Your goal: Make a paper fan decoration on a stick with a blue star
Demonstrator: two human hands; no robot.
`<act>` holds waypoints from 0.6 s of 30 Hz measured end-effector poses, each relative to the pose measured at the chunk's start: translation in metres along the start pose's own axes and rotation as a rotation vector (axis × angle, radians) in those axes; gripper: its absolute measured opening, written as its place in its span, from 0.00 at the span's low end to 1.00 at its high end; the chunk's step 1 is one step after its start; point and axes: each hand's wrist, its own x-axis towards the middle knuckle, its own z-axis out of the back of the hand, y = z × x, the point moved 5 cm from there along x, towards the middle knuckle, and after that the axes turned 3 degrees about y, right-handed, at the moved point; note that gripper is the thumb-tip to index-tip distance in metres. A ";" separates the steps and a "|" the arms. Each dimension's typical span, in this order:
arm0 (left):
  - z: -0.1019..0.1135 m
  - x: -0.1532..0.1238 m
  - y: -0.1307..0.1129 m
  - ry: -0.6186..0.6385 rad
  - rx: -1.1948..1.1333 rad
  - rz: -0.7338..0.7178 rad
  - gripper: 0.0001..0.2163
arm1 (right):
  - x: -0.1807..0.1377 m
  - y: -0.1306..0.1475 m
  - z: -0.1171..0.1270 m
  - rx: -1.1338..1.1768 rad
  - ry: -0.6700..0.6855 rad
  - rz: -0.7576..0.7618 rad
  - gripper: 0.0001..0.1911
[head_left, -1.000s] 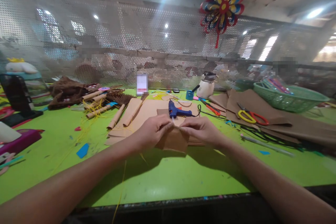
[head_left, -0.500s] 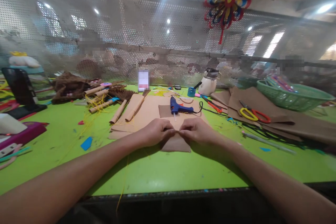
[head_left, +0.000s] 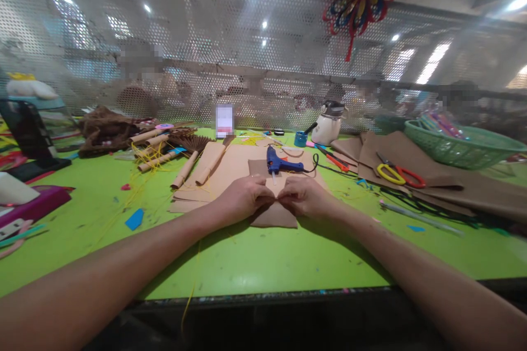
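My left hand (head_left: 244, 196) and my right hand (head_left: 308, 197) meet at the middle of the table, thumbs and fingertips pinched together. Between them they grip the upper part of a small piece of brown paper (head_left: 274, 218), whose lower part hangs or lies below the fingers. Just beyond the hands, a blue glue gun (head_left: 284, 163) rests on its side over a darker brown paper square (head_left: 257, 168). Under these lie larger sheets of tan paper (head_left: 234, 162). The fingers hide most of the pinched edge.
Rolled paper tubes (head_left: 185, 170) with yellow string lie left of the sheets. On the right are scissors (head_left: 401, 174) on brown paper (head_left: 420, 148) and a green basket (head_left: 473, 151). A white jug (head_left: 328, 126) stands behind, and a phone (head_left: 28, 131) at far left.
The view has tilted slightly, so the table sits a little higher. Both hands stay pinched on the brown paper, with only slight finger movement.
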 end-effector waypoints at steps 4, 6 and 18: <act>0.002 0.003 0.001 -0.034 0.031 -0.013 0.12 | 0.003 -0.003 -0.001 -0.071 -0.012 0.036 0.08; 0.001 0.004 0.002 -0.051 0.070 -0.010 0.12 | 0.004 -0.004 -0.002 -0.095 -0.020 0.040 0.07; -0.003 0.001 0.009 0.033 -0.019 0.043 0.09 | 0.004 -0.011 -0.007 -0.088 0.014 -0.027 0.05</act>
